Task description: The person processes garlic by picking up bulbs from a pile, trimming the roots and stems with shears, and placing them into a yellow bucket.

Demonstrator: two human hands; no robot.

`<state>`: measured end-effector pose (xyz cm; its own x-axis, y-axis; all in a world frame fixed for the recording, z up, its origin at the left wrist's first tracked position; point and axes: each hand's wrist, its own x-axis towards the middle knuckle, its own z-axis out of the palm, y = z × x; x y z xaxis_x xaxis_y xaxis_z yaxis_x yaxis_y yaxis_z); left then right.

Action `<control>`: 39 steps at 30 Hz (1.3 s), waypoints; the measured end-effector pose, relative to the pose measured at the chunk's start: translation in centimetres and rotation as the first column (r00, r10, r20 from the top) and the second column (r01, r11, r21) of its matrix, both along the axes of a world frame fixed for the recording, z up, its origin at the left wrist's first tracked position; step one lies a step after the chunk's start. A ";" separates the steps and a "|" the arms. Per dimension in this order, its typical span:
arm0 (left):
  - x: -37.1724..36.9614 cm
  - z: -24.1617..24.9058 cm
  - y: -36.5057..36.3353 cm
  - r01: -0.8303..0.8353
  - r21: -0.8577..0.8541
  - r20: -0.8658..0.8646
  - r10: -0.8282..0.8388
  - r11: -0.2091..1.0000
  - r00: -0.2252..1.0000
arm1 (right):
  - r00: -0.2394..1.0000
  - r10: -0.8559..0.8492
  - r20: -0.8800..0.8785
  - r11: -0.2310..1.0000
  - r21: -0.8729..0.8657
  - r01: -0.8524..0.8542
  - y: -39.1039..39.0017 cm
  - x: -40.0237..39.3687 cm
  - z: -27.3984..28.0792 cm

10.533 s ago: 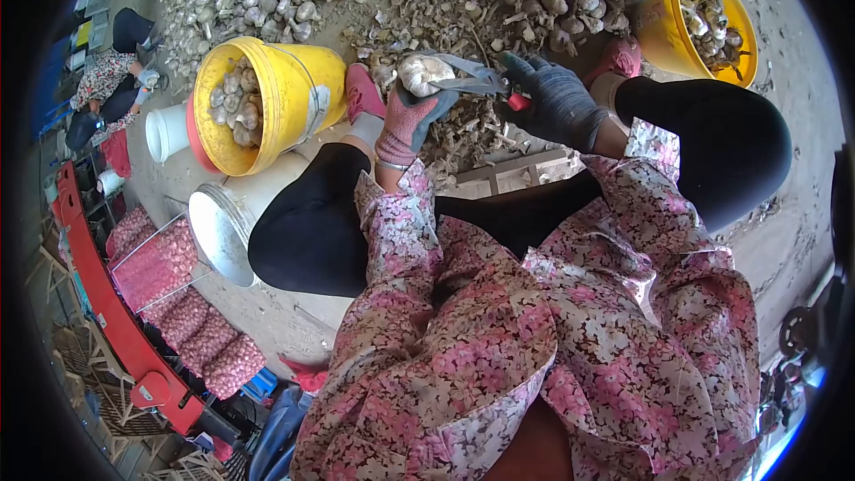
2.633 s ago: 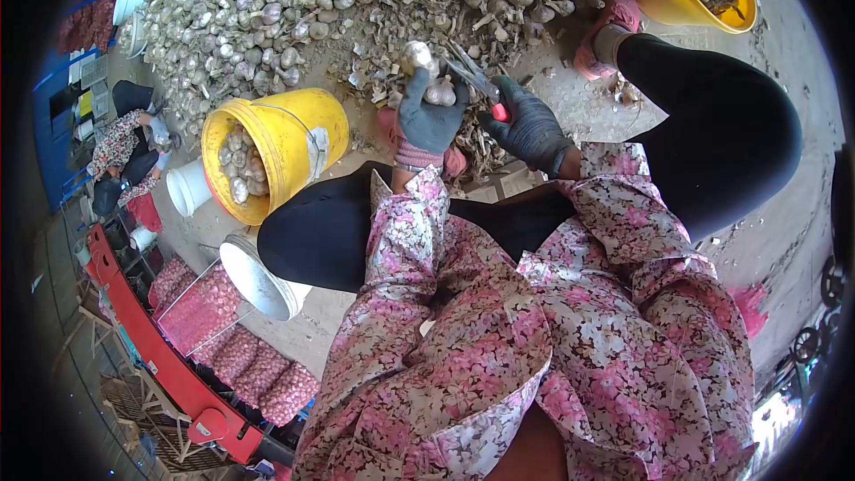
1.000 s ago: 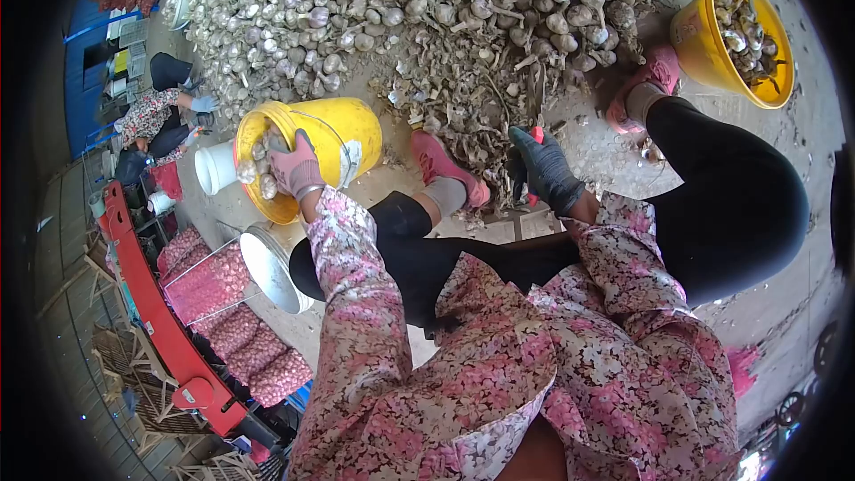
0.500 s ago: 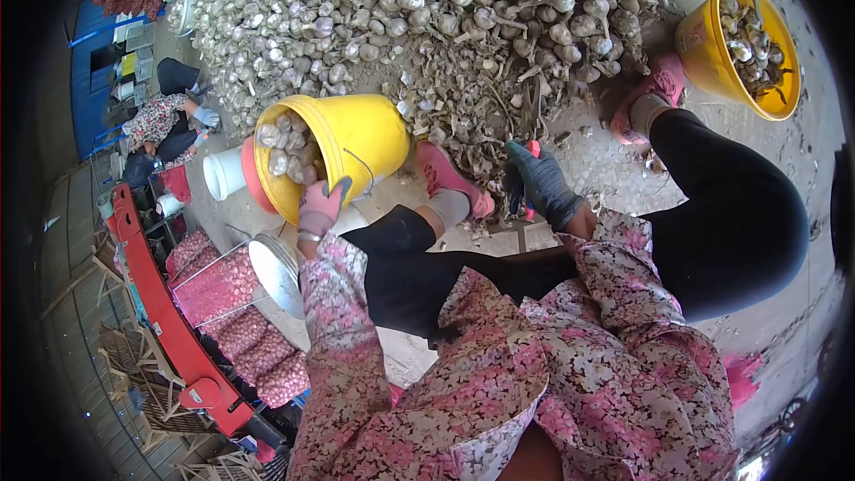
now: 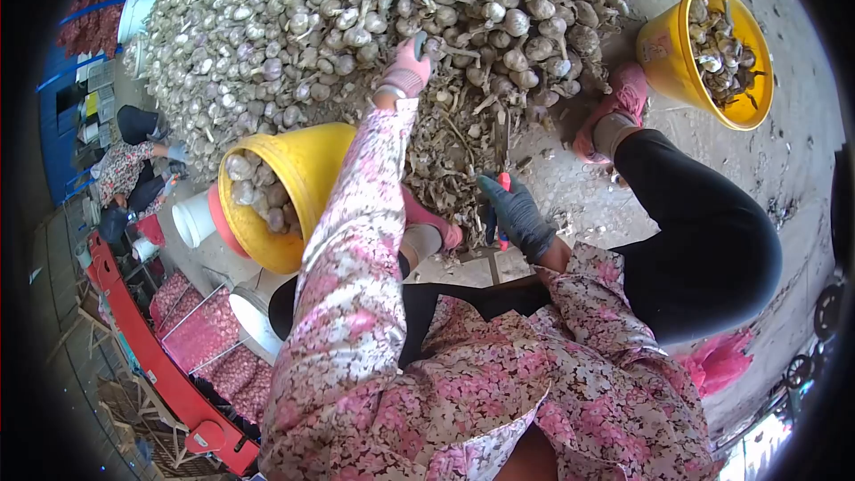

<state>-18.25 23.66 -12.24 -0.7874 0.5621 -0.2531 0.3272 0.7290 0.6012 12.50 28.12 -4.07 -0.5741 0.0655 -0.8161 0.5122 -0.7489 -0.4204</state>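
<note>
Key relation: left hand (image 5: 411, 67), at the end of a nearly straight floral sleeve (image 5: 356, 249), right up against 1 garlic bulb (image 5: 434, 46) lying on the near part of the garlic pile (image 5: 276, 31). Bulb just off the thumb, on the hand's right, with what looks like its stem pointing further right; long axis, then, roughly across the line of the sleeve. Can't tell clenched from loose in that grip, with most fingertips hidden. Right hand (image 5: 521, 214) much farther from bulb, low over dry trimmings (image 5: 445, 160), grip clenched on red-handled shears (image 5: 503, 151). Blades pointing out toward the pile, long axis close to parallel with the left sleeve; well apart from bulb, below and right of it in view. Containers: 2 yellow. Left yellow bucket (image 5: 321, 156), partly behind the sleeve, holding short-stemmed bulbs (image 5: 258, 191). Right yellow bucket (image 5: 659, 44), just past the pink shoe (image 5: 628, 93), holding bulbs mixed with dry stalks (image 5: 721, 58). Beyond the left bucket, a red rim (image 5: 223, 227), can't tell whether nested or beside; next to it, a white bucket (image 5: 193, 220). Also a white pail (image 5: 252, 319), half hidden, contents not visible.
</note>
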 end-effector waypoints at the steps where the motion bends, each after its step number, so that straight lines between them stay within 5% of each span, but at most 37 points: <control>1: -0.5 -2.5 1.5 0.029 -0.219 -0.008 -0.032 0.975 0.999 | 1.000 -0.011 -0.025 1.000 -0.018 0.011 0.2 0.0 0.0; 3: 1.0 -2.0 3.7 -0.033 -0.461 -0.044 0.014 0.887 0.999 | 1.000 0.004 0.016 0.999 0.036 -0.005 0.3 0.3 -1.3; 5: 1.1 -4.4 3.7 -0.108 -0.454 -0.162 0.037 0.885 0.986 | 0.988 0.157 0.009 0.939 0.309 -0.152 -0.6 1.3 -4.5; 7: 0.8 -5.6 3.0 -0.228 -0.020 0.189 0.228 0.973 0.955 | 0.984 0.169 0.062 0.913 0.366 -0.180 1.1 0.3 -2.0; 8: 2.9 -1.8 3.3 -0.258 0.062 0.213 0.240 0.964 0.947 | 0.969 0.221 0.107 0.896 0.370 -0.245 2.3 -0.4 0.6; 9: 3.9 -1.0 2.4 -0.320 0.069 0.454 0.256 0.945 0.854 | 0.951 0.272 0.149 0.876 0.371 -0.309 2.8 -0.8 1.8; 11: 9.5 5.4 1.5 -0.310 0.118 0.444 0.229 0.943 0.866 | 0.940 0.328 0.095 0.791 0.516 -0.328 2.3 -0.4 -0.7; 14: 14.5 3.8 -2.2 -0.290 0.446 0.525 0.015 0.847 0.851 | 0.956 0.293 0.009 0.776 0.582 -0.243 1.8 0.0 -1.6; 17: 17.8 7.7 -3.6 -0.029 0.252 0.123 -0.002 0.967 0.992 | 0.926 0.377 -0.026 0.721 0.636 -0.275 2.2 0.5 0.8; 19: 18.4 8.0 -5.1 -0.080 0.195 0.033 0.075 0.978 0.997 | 0.898 0.440 -0.023 0.661 0.685 -0.307 1.5 0.9 0.3; 20: 18.7 8.1 -5.8 -0.136 0.134 -0.051 0.144 0.982 0.988 | 0.917 0.393 -0.067 0.747 0.605 -0.276 1.1 1.2 0.1; 21: 18.9 9.4 -6.4 -0.259 0.383 0.202 0.193 0.887 0.960 | 0.933 0.345 -0.107 0.822 0.514 -0.245 0.8 1.4 0.8; 23: 19.1 9.9 -8.0 -0.818 0.370 0.854 0.184 0.440 0.486 | 0.951 0.264 -0.159 0.911 0.365 -0.192 0.4 1.7 2.1; 24: 19.2 10.6 -8.7 -0.838 0.467 0.872 0.014 0.284 0.490 | 0.945 0.231 -0.233 0.894 0.434 -0.112 0.0 2.0 1.8; 25: 19.4 11.0 -9.2 -0.836 0.472 0.868 0.019 0.279 0.496 | 0.930 0.202 -0.307 0.870 0.492 -0.027 -0.1 2.3 1.5; 26: 19.9 11.3 -9.5 -0.896 0.400 0.916 -0.120 0.194 0.383 | 0.889 0.441 -0.125 0.664 0.711 -0.230 0.3 2.7 1.1; 27: 20.5 11.9 -9.5 -0.945 0.304 0.927 -0.268 0.122 0.264 | 0.886 0.447 -0.124 0.663 0.711 -0.235 0.1 2.7 1.9; 29: 21.7 12.1 -9.2 -0.933 0.333 0.913 -0.295 0.138 0.282 | 0.827 0.561 -0.037 0.293 0.943 -0.156 -0.1 2.7 3.5; 33: 22.6 12.1 -8.9 -0.865 0.415 0.887 -0.339 0.282 0.315 | 0.753 0.647 0.123 0.214 0.918 -0.334 0.6 1.9 5.4; 39: 21.9 11.7 -9.0 -0.803 0.462 0.883 -0.284 0.376 0.374 | 0.772 0.629 0.090 0.277 0.902 -0.331 0.3 2.5 5.3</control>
